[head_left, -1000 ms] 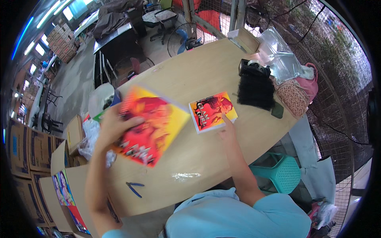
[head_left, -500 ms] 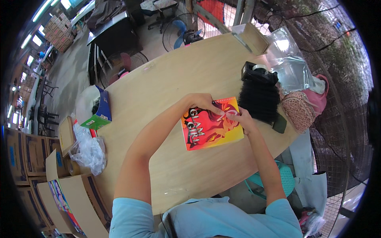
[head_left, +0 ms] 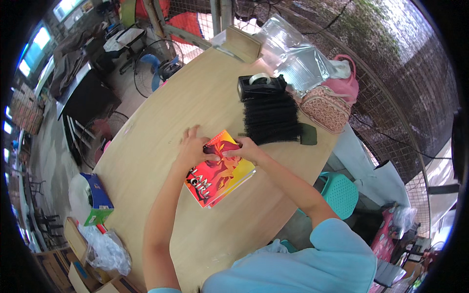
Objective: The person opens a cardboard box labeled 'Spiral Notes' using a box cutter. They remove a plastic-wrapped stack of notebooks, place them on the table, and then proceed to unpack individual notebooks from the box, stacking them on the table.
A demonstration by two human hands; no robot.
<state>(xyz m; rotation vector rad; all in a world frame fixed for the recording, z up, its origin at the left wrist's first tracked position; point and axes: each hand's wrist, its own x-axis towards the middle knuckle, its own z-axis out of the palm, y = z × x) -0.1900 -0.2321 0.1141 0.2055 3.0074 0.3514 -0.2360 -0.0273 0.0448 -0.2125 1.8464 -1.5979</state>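
A stack of notebook sheets (head_left: 222, 171) with a bright red, orange and yellow printed cover lies slanted before me. A row of punched holes runs along its upper edge, and layers with white and yellow edges peek out along the lower right side. My left hand (head_left: 194, 149) grips its upper left corner, thumb on the cover and some fingers reaching past the edge. At the upper right side my right hand (head_left: 248, 149) pinches it, thumb on top, fingers partly hidden. Beyond that hand lie black comb-like binding coils (head_left: 271, 117), beside a dark green flat piece (head_left: 308, 134).
Past the coils on the wooden table (head_left: 161, 127) stand a tape dispenser (head_left: 261, 87), clear plastic sheets (head_left: 303, 66), a patterned pouch (head_left: 326, 108) and a pink bag (head_left: 345, 85). A blue-green box (head_left: 99, 198) and plastic bag (head_left: 110, 246) sit at left. A turquoise stool (head_left: 338, 194) stands right.
The view has turned, so table things appear further left. The notebook sheets now slant more, with lower layers showing along one side. My left hand's fingers have spread past the edge.
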